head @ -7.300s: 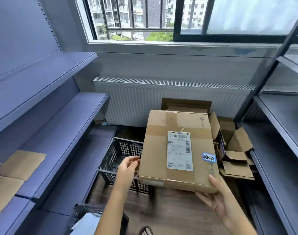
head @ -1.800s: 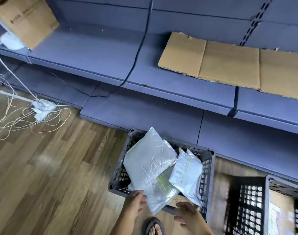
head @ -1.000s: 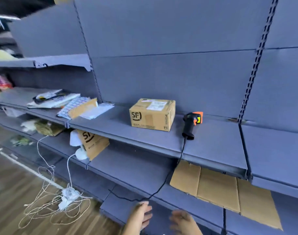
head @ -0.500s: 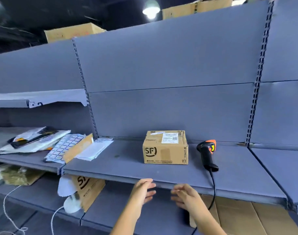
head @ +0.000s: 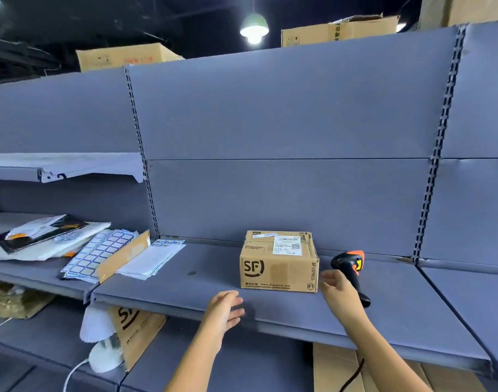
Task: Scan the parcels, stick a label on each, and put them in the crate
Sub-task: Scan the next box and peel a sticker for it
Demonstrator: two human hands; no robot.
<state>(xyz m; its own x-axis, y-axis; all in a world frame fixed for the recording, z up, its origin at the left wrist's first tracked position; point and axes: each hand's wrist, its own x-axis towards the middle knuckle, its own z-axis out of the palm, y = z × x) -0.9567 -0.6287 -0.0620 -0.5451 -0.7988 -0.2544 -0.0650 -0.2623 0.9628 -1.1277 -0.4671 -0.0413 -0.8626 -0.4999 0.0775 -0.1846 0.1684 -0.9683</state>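
A small brown SF parcel (head: pixel 278 263) with a white shipping label on top stands on the grey shelf (head: pixel 185 290). To its right lies a black and orange barcode scanner (head: pixel 351 267), its cable hanging down over the shelf edge. Sheets of blue-bordered labels (head: pixel 97 254) lie further left on the shelf. My left hand (head: pixel 223 309) hovers open over the shelf edge, in front and left of the parcel, holding nothing. My right hand (head: pixel 336 288) is raised with fingers relaxed, just right of the parcel and in front of the scanner. The crate is out of view.
White sheets (head: pixel 151 260) and a cardboard strip (head: pixel 123 257) lie beside the labels. Mailer bags (head: pixel 44 236) pile at the far left. Below the shelf stand a leaning SF box (head: pixel 137 332) and a white lamp (head: pixel 103 352). Flat cardboard (head: pixel 338 366) lies lower right.
My view has risen from the crates on the floor to the shelf. Both hands have lifted and spread apart toward the SF parcel, the right one now beside the scanner.
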